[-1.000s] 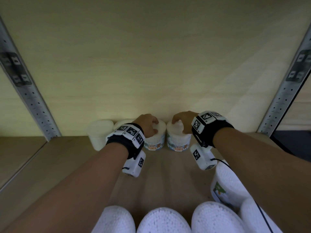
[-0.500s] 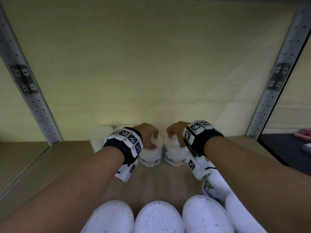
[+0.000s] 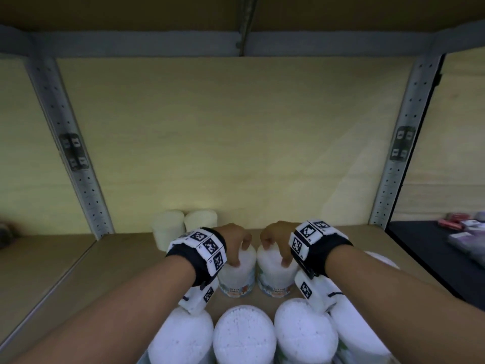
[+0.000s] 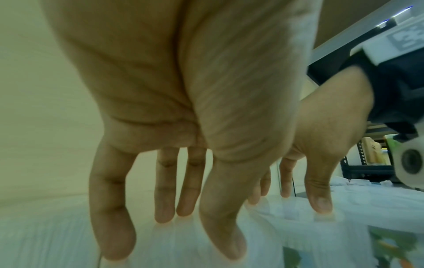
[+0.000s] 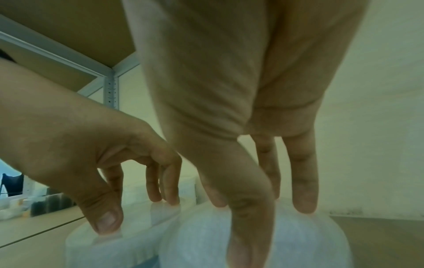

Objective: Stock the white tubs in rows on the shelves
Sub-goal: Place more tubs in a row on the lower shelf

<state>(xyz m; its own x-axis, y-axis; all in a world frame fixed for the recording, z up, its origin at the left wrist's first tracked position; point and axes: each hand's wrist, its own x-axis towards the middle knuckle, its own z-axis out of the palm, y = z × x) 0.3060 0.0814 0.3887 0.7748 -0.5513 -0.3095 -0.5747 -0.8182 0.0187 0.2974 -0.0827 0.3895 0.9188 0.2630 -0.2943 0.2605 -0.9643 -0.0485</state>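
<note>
Two white tubs with printed labels stand side by side on the wooden shelf [image 3: 105, 264]. My left hand [image 3: 236, 245] grips the left tub [image 3: 237, 277] from above, fingertips curled round its lid. My right hand [image 3: 275, 244] grips the right tub [image 3: 274, 278] the same way. In the left wrist view my left hand [image 4: 172, 226] has its fingertips on the tub's lid [image 4: 57, 235]. In the right wrist view my right hand [image 5: 263, 217] holds its tub [image 5: 309, 244], with the left hand [image 5: 128, 195] on the tub [image 5: 128, 243] beside it.
Two plain white tubs [image 3: 168, 228] [image 3: 200, 219] stand against the back wall, left of my hands. Several more white tubs [image 3: 244, 334] line the shelf's front edge below my wrists. Grey perforated uprights [image 3: 78, 179] [image 3: 396, 174] flank the bay. Small packets lie on a dark surface [image 3: 433, 261] at the right.
Both hands have drawn their tubs away from the back wall towards me, out of line with the two back tubs. My view has tilted up to show the shelf above.
</note>
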